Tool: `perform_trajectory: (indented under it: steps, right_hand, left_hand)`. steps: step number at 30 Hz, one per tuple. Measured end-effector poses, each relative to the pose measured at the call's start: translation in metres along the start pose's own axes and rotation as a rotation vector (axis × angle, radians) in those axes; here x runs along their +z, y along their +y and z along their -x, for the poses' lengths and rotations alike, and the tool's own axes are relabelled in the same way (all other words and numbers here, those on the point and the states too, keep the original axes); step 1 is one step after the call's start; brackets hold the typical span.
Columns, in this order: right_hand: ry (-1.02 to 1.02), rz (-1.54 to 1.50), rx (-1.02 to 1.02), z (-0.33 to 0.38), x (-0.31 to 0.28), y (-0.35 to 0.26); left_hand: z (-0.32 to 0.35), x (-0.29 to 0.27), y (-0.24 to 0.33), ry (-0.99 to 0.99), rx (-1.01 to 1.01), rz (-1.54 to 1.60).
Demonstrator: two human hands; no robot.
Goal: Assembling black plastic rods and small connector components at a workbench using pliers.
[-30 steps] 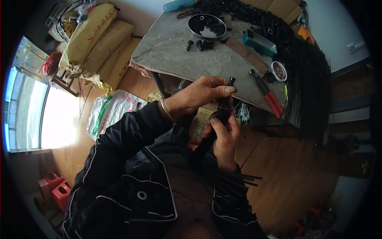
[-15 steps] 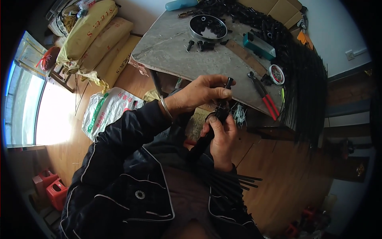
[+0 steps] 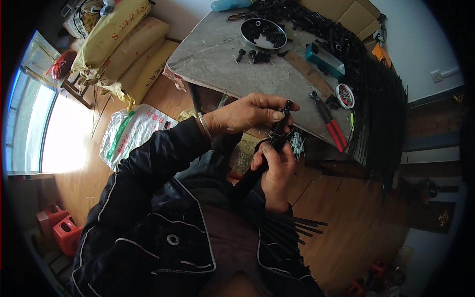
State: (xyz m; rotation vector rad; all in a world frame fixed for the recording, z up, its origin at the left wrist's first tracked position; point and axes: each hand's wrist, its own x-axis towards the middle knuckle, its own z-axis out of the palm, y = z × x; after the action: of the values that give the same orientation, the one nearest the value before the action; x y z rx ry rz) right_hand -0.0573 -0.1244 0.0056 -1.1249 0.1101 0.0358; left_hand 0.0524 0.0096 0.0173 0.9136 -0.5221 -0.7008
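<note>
My left hand (image 3: 247,115) pinches the upper end of a thin black rod (image 3: 278,129) that has a small black fitting at its tip. My right hand (image 3: 275,171) grips the same rod lower down, fingers wrapped round it. The rod's lower part runs down toward my lap, where a bundle of more black rods (image 3: 292,227) lies across my knees. Both hands are held just in front of the near edge of the grey worktable (image 3: 213,59). A metal bangle sits on my left wrist.
On the table stand a round tin of black fittings (image 3: 263,33), loose black caps (image 3: 253,55), red-handled pliers (image 3: 330,123), a small round tin (image 3: 345,95) and a teal box (image 3: 324,59). A mass of black rods (image 3: 381,109) hangs at the right. Yellow sacks (image 3: 118,39) lie left.
My head has shifted slightly, so the view moved. Both hands keep their hold on the rod, the left hand's fingers working at its tip.
</note>
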Motion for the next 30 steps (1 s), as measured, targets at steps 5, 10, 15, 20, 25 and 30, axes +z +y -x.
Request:
perform_trajectory:
  steps: [5, 10, 15, 20, 25, 30]
  right_hand:
    - [0.036, 0.012, -0.015, 0.001, 0.002, 0.001]
    - [0.024, 0.007, -0.014, 0.001, 0.002, 0.001]
    - [0.007, -0.009, 0.001, 0.001, 0.001, 0.001]
    - [-0.005, -0.021, 0.009, 0.000, 0.001, 0.000]
    - [-0.041, -0.058, 0.048, 0.000, -0.005, -0.001]
    - [-0.082, -0.067, 0.050, -0.003, -0.006, -0.002]
  left_hand:
    - [0.001, -0.003, -0.004, 0.000, -0.006, 0.067]
    - [0.000, -0.010, -0.007, -0.067, -0.010, 0.110]
    - [-0.002, -0.015, -0.010, -0.107, -0.032, 0.215]
    - [-0.002, -0.015, -0.009, -0.131, -0.046, 0.225]
    - [0.001, -0.011, -0.014, -0.092, -0.018, 0.210]
    - [0.001, -0.008, -0.019, -0.010, -0.021, 0.277]
